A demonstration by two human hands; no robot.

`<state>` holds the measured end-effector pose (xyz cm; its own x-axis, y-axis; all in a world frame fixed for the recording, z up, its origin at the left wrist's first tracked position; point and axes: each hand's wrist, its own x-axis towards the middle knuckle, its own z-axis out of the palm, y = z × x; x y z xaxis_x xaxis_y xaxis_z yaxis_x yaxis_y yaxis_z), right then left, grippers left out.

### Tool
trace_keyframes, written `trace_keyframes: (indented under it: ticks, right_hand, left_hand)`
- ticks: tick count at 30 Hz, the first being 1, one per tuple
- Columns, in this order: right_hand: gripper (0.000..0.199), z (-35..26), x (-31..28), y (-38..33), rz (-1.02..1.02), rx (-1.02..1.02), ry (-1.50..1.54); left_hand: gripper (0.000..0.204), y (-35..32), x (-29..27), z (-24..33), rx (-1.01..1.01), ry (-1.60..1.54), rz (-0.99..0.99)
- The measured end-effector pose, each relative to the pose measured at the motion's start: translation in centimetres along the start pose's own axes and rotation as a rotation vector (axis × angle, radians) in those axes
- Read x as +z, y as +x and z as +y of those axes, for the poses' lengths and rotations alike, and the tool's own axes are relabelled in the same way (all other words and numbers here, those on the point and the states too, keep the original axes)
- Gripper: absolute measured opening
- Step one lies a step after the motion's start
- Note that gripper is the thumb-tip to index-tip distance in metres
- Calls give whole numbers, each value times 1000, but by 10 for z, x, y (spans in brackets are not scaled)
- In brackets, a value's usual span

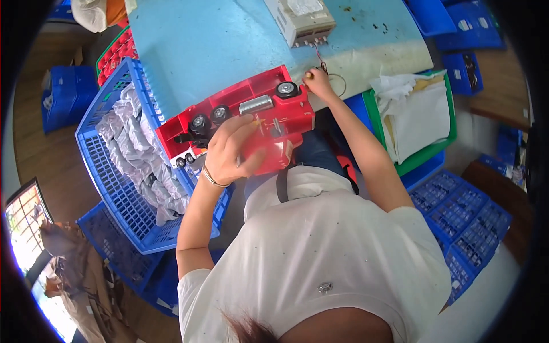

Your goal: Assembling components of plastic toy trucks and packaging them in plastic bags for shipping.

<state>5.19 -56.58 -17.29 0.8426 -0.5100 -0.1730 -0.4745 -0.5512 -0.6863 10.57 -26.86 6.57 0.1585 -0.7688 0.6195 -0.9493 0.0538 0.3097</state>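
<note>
Gripping upturned red toy truck [251,123] under left hand [231,154], right hand [317,80] pinching wire [331,77] beside it

Looks like a small toy assembly workshop. There's a blue worktable [217,40] with a grey electrical box [303,23] wired up on it, and blue plastic crates [466,223] stacked all around on the floor. One crate [114,188] is full of little bagged parts [143,154], a green tray [426,154] holds papers [414,117], and a half-built red toy truck [251,120] is being worked on upside down.
</note>
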Motion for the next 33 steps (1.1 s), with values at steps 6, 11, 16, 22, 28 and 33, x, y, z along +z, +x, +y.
trace_keyframes:
  ticks: [6, 11, 16, 22, 28, 33]
  right_hand:
    - [18, -140, -142, -101, -209, 89, 1152]
    - [19, -188, -170, -138, -192, -276, 961]
    - [20, -197, -172, -145, 49, -431, 585]
    - [21, -182, -174, -151, 165, -493, 450]
    - [25, -173, -169, -154, 367, -661, 270]
    - [27, -163, -157, -154, 519, -734, 217]
  left_hand:
    - [37, -12, 36, 7, -613, -199, 447]
    - [50, 16, 64, 13, -1321, -1563, 553]
    - [56, 44, 80, 26, -1363, -1867, 428]
    - [56, 57, 90, 38, -1428, -1893, 340]
    - [53, 68, 100, 50, -1506, -1862, 396]
    - [57, 48, 114, 39, -1321, -2087, 297]
